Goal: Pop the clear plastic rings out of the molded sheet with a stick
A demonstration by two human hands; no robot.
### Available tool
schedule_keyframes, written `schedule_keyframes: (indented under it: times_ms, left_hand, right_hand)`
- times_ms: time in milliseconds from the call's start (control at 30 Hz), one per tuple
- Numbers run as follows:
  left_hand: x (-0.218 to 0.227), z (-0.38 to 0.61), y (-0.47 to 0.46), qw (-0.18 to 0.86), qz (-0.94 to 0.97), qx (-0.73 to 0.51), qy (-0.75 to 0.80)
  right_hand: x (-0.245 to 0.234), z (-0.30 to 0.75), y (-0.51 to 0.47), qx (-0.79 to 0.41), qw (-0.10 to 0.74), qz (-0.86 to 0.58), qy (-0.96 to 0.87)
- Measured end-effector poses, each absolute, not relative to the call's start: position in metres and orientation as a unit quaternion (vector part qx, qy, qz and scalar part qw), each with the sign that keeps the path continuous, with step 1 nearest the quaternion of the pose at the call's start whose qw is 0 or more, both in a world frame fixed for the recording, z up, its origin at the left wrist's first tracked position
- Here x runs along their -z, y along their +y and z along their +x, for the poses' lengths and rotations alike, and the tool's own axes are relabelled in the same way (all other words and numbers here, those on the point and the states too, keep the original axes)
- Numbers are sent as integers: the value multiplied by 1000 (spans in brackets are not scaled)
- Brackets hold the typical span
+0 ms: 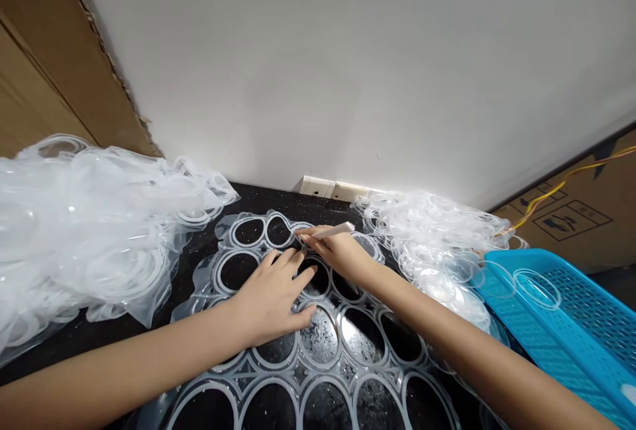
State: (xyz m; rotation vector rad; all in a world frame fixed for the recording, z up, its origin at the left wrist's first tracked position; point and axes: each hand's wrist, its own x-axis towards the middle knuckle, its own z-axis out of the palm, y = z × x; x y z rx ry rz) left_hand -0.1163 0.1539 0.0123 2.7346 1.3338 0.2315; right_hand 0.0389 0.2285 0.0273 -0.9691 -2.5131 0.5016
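Observation:
A translucent sheet of joined rings (300, 377) lies flat on a black speckled surface. My left hand (273, 294) rests on it, open, with fingers spread over the rings near the sheet's far part. My right hand (342, 254) is closed around a slim white pen-like tool (334, 230). The tool's back end points up to the right, and its working tip is hidden at my fingers. Both hands are close together, the right one slightly farther away, near the small rings of the far row.
Translucent sheets and scraps (99, 218) are heaped at the left. At the right is a pile of thin clear rings (422, 238), beside a blue plastic basket (527, 324) with loose rings over its rim. Behind are wall sockets (318, 188), cardboard (74, 52) and a yellow cable (541, 198).

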Motion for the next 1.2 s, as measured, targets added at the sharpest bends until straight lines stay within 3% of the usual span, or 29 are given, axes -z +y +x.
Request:
schedule_keyframes:
  times_ms: [100,333,600,833,1200]
  left_hand:
    - [-10,-117,155,13,899,-78,431]
    - [-8,-117,158,-37,905,-79,417]
    - [-8,-118,160,10,904,-72,421]
    - [-11,-122,164,54,908,-90,406]
    - [-14,-124,160,87,901,-72,419]
  right_hand:
    - [-31,43,226,-237,215,-348,-881]
    - [-25,49,218,-227,232,-335,-884]
    - [-24,50,221,-221,214,-347,-886]
    - [-20,45,214,-90,157,-256,-950]
    - [-12,44,224,34,143,-277,-949]
